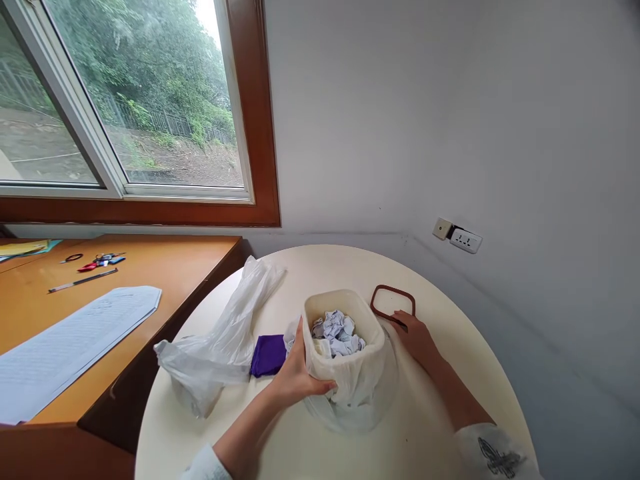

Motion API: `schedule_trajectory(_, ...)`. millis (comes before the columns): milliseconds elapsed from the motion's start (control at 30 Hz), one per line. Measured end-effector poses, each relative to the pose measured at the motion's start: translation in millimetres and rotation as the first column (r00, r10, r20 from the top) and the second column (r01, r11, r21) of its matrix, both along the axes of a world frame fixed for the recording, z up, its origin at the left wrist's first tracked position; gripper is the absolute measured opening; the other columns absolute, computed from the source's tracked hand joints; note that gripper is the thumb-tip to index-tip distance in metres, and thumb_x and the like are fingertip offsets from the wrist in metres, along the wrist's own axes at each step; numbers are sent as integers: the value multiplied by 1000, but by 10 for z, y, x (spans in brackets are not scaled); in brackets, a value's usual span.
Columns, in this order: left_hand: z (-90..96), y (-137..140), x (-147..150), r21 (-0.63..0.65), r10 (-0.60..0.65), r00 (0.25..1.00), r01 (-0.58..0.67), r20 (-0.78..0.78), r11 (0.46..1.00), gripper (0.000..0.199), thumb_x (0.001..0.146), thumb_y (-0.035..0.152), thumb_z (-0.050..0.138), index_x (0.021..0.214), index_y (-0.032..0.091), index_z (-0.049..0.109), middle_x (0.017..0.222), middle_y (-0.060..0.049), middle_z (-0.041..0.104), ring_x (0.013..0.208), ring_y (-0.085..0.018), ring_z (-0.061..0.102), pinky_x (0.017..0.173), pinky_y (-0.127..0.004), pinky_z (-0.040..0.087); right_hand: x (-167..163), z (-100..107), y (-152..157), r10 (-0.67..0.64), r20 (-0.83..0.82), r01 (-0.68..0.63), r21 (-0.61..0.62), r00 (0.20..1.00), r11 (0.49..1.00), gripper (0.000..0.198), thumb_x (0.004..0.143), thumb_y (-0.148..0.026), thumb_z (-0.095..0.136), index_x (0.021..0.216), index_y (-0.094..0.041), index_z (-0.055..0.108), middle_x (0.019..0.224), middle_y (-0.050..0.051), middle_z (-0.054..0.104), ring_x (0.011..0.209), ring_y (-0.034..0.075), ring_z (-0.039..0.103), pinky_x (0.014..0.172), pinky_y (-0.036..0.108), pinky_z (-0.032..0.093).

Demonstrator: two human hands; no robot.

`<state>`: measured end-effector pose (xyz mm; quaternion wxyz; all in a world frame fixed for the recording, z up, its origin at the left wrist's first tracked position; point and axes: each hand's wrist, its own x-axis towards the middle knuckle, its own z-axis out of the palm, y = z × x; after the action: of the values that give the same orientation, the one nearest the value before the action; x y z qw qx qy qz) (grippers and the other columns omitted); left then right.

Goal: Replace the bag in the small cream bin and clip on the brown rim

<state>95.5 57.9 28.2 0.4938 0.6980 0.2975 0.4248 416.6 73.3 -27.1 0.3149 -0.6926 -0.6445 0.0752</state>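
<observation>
A small cream trash can (pixel 342 299) stands on the round table, with crumpled paper (pixel 340 328) inside. A thin white bag (pixel 357 393) lines it, folded over the rim and bunched around its outside. My left hand (pixel 296 375) grips the near left side, thumb across the front and fingers along the left wall. To the right of the can, my right hand (pixel 411 333) has its fingers closed on the near edge of a brown rounded-square rim frame (pixel 395 289). The frame lies at or just above the tabletop; the exact gap cannot be told.
A crumpled translucent plastic bag (pixel 225 340) and a folded purple cloth or bag (pixel 268 355) lie left of the can on the cream table (pixel 320 260). The wooden desk (pixel 185 260) at left bears papers (pixel 85 333), a pen (pixel 83 281) and keys (pixel 103 261).
</observation>
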Motion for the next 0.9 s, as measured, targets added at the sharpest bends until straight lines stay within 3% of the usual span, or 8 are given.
schedule_trajectory(267,-15,-25,6,10,-24,1000,24,13,1000,123,50,36,78,141,21,-5,139,-15,31,127,-34,29,107,-48,21,-131,-14,104,97,78,-99,19,992,995,31,84,-29,41,103,-20,64,115,9,61,112,23,51,99,44,31)
schedule_trajectory(567,7,-26,-60,-27,-66,994,64,-82,998,114,51,35,79,141,25,9,131,-11,41,125,-34,32,106,-52,23,-213,-42,102,131,103,-133,17,986,991,32,86,-32,40,111,-25,61,120,6,57,116,23,47,100,48,28)
schedule_trajectory(733,91,-14,-127,-27,-85,989,83,-118,996,119,48,43,80,141,24,7,137,-14,33,129,-35,25,106,-51,22,-197,-95,104,107,98,-117,104,989,988,33,84,-30,44,112,-22,59,119,9,57,112,23,49,98,45,34)
schedule_trajectory(900,138,57,-234,27,-40,998,42,-57,999,116,47,66,69,140,25,13,142,-13,25,133,-33,18,107,-46,20,-259,-7,36,73,67,-87,236,995,968,34,88,-27,35,106,-15,62,109,11,60,103,22,53,91,40,40)
